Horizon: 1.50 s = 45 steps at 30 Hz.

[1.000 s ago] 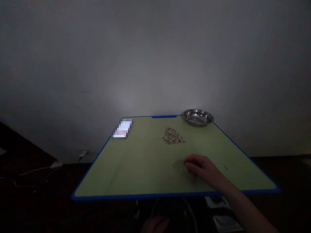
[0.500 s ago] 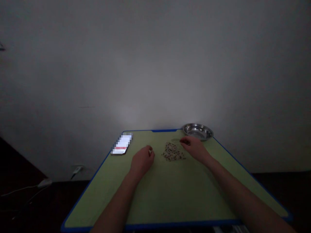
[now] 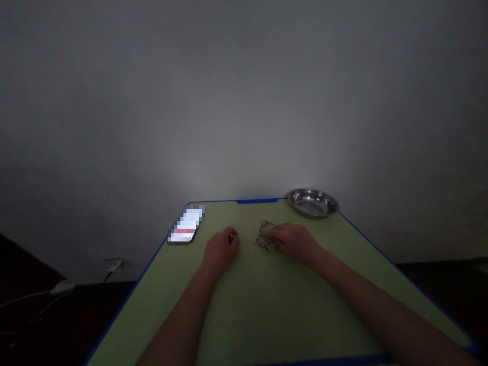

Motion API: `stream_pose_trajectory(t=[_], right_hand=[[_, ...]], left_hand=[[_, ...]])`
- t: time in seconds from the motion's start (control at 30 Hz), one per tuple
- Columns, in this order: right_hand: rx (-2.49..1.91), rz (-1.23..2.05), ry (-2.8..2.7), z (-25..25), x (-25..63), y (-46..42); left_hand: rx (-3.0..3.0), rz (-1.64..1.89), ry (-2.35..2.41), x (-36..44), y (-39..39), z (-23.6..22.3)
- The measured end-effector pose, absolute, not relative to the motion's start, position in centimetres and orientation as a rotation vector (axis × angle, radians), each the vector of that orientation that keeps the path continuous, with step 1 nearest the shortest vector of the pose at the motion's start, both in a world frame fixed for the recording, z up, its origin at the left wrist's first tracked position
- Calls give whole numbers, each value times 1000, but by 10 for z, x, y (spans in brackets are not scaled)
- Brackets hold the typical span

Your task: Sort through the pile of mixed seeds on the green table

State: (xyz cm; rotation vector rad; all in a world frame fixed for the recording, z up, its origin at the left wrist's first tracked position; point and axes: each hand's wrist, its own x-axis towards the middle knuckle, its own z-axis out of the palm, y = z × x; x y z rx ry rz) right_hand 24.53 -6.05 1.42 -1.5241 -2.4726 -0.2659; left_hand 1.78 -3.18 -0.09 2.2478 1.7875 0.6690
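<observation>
A loose pile of pale grains mixed with dark ones (image 3: 265, 245) lies on the green tabletop (image 3: 251, 305). My right hand (image 3: 295, 240) reaches over its right side, fingers pinched together and partly covering it. From those fingers a thin tool like tweezers points left over the grains; it is faint, and its tip is hard to make out. To the left of the pile, my left hand (image 3: 221, 249) rests on the table with its fingers curled in to the thumb. Whatever may be inside that hand is hidden.
A shallow steel bowl (image 3: 313, 203) stands at the back right corner. At the left edge lies a phone (image 3: 186, 225) with a lit, blurred-out screen. A blue rim (image 3: 257, 201) borders the table, with a grey wall behind. Cables (image 3: 51, 300) trail at the lower left.
My left hand has come up from below the table edge to beside the pile. My right hand has moved forward from the table's front, then left and down onto the grains.
</observation>
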Motion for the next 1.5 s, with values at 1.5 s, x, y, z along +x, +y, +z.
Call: stream_pose_trajectory(t=[1.5], right_hand=[[-1478,779,-2179,19,296,-120]], left_hand=[[2283,690,1828,17,-28,-8]])
